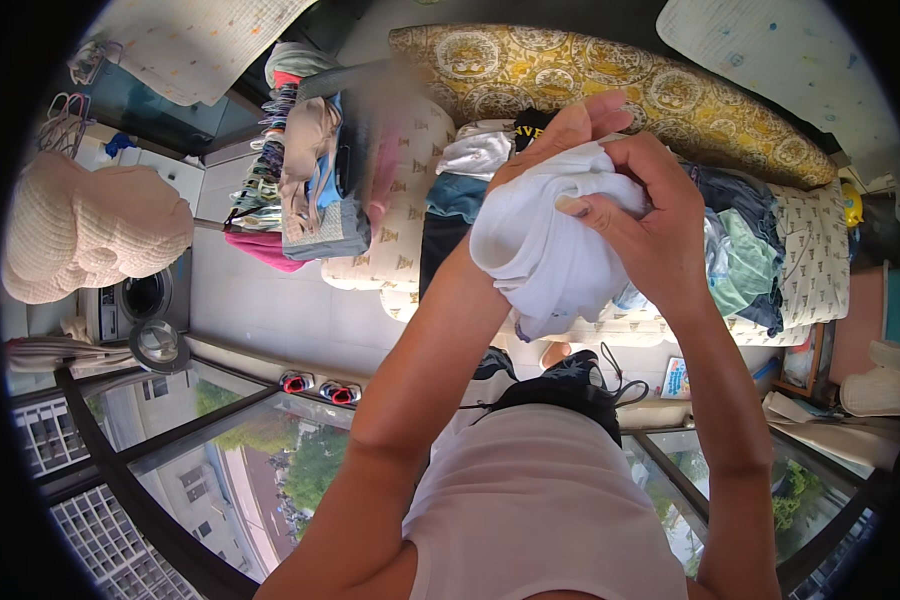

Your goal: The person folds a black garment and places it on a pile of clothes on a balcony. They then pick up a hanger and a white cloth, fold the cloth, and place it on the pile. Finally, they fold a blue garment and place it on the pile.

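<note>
A bunched white cloth, perhaps a garment (551,232), is held up in front of my body. My right hand (664,202) grips its right side, with the thumb on the front and the fingers curled over the top. My left hand (562,135) reaches up behind the cloth, its fingers extended past the upper edge. Fabric lies against the left wrist and hides much of the palm, so its hold is unclear. Below lies a cream sofa seat (810,262) bearing a folded white garment (476,155), a teal one (454,196) and a loose pale green garment (742,262).
A yellow patterned bolster (615,75) lines the sofa's back. Left of it, clothes hang on a rack beside a grey fabric box (330,232) with garments on top. A front-loading washing machine (146,296) has its door open. Shoes (340,391) stand by the window.
</note>
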`<action>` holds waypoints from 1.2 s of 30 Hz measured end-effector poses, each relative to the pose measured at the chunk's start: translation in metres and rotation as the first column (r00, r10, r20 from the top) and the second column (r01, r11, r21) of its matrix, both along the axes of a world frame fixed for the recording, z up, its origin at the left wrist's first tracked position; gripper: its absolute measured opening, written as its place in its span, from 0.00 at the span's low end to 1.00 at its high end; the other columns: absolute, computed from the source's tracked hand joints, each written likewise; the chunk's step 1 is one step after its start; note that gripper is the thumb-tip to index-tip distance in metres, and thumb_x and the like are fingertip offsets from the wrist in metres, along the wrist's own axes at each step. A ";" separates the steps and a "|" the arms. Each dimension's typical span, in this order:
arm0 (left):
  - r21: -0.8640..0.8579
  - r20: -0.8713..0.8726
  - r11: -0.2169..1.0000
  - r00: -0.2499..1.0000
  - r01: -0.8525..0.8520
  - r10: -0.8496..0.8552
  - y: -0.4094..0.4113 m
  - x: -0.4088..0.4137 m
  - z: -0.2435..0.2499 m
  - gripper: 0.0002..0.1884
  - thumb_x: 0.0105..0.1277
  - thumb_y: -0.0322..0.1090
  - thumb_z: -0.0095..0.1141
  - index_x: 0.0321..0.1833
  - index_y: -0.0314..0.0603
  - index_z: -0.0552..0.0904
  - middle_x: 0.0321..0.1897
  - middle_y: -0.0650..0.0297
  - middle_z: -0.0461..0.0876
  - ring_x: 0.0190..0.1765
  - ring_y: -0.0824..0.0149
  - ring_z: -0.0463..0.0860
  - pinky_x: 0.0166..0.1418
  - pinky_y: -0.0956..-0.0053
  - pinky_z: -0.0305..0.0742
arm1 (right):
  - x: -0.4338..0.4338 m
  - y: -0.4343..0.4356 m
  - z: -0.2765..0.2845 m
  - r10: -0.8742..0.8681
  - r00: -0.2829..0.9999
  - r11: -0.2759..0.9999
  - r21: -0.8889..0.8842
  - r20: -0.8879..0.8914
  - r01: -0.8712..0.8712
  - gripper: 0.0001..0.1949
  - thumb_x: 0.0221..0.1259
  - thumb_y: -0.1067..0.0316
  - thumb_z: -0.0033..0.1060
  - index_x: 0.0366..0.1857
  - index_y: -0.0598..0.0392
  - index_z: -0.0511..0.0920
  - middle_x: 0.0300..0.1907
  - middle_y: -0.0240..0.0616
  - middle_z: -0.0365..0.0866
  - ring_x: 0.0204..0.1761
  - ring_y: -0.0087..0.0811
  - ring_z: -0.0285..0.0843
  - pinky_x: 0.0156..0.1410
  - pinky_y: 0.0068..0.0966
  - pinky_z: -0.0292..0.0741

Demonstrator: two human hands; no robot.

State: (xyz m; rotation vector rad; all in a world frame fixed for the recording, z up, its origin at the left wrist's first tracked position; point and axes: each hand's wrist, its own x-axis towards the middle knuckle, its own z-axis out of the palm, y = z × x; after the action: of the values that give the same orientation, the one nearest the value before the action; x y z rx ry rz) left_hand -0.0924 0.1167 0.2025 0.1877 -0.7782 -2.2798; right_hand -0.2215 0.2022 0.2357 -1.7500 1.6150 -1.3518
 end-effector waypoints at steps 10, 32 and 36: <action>-0.553 0.567 0.833 0.727 -0.013 0.388 0.010 0.050 0.037 0.28 0.77 0.59 0.65 0.49 0.32 0.88 0.38 0.66 0.87 0.44 0.74 0.83 0.50 0.73 0.79 | -0.018 0.002 -0.015 -0.043 0.988 0.999 0.025 0.151 0.040 0.12 0.67 0.69 0.77 0.44 0.59 0.79 0.35 0.37 0.84 0.37 0.21 0.78 0.43 0.23 0.77; -0.651 0.175 0.745 0.926 -0.147 0.335 -0.004 0.068 0.024 0.32 0.63 0.32 0.81 0.68 0.34 0.80 0.53 0.58 0.90 0.53 0.68 0.89 0.50 0.76 0.83 | -0.036 -0.011 0.025 0.167 0.983 0.940 -0.313 0.079 -0.135 0.15 0.80 0.60 0.67 0.59 0.58 0.83 0.43 0.26 0.86 0.45 0.16 0.80 0.51 0.17 0.78; -0.670 0.523 0.685 0.837 0.286 0.163 0.008 0.072 0.008 0.40 0.53 0.30 0.86 0.70 0.35 0.79 0.57 0.60 0.88 0.60 0.68 0.86 0.64 0.72 0.80 | -0.029 -0.012 0.043 0.185 0.977 0.948 -0.281 0.104 -0.150 0.12 0.83 0.60 0.62 0.52 0.59 0.82 0.43 0.32 0.85 0.42 0.19 0.79 0.47 0.19 0.78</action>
State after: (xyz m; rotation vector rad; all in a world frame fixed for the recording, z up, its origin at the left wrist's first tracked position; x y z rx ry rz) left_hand -0.0203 0.1243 0.2103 0.4500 -1.9743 -1.7768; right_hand -0.2507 0.1903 0.2783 -1.8611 1.2269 -1.6271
